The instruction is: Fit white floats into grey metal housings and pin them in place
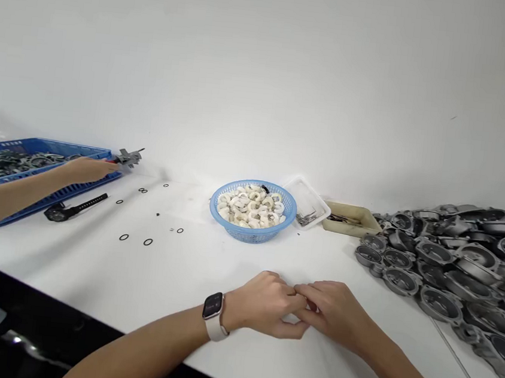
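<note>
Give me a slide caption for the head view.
Left hand and right hand meet before a round blue plastic basket of white rings, piled grey round frames at right.

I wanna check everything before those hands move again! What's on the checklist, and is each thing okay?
1. Both hands in view: ok. The left hand and right hand meet at the fingers.
2. What they're pinching, if anything: cannot tell. The fingers hide it.
3. Blue basket upright: ok. It's full of white pieces.
4. White tray lying flat: not ok. It's tilted.
5. Black rings gathered up: not ok. They're scattered on the table.
6. Other person's hand out of the way: ok. It's far left, by the blue crate.
</note>
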Motion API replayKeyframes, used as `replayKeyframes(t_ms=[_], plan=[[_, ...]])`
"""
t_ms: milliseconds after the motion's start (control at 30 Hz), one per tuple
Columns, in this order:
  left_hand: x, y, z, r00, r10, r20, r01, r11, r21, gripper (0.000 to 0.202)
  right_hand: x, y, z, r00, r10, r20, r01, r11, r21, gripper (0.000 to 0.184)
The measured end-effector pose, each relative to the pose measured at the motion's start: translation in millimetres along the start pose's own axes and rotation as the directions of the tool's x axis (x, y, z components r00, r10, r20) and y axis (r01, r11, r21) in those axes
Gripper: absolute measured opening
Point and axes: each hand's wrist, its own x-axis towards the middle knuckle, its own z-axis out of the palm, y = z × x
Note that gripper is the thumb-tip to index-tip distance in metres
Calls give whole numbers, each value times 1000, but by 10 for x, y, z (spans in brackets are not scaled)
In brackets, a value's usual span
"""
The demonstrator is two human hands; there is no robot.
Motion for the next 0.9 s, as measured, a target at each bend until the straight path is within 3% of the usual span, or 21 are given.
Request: replayKeyframes(t_ms=[400, 567, 633, 733, 833, 900], plan=[[-10, 13, -13, 1000, 6, -17, -6, 1000, 0, 28, -17, 15, 19, 1000, -3, 9, 3, 1000, 5, 27], [-6, 3, 13, 999, -16, 34, 17, 1000, -18, 28, -5, -17, -1, 1000, 18, 15, -18, 1000, 10, 32], [-2, 20, -66, 994, -45, 101, 49, 998, -35, 28, -12, -17, -10, 999, 27, 23, -27, 999, 18, 33], [-35, 48, -455, 953, -113, 282, 148, 983, -107, 23, -30, 1, -30, 999, 34, 21, -34, 999, 24, 32], [-160, -37, -1150, 889, -176, 423, 297, 925, -238, 26, -40, 10, -58, 999, 33, 15, -33, 999, 15, 28], [-293, -236, -1643, 808, -328, 489, 481, 847, -227, 29, -39, -6, -73, 998, 43, 46, -43, 999, 3, 26]])
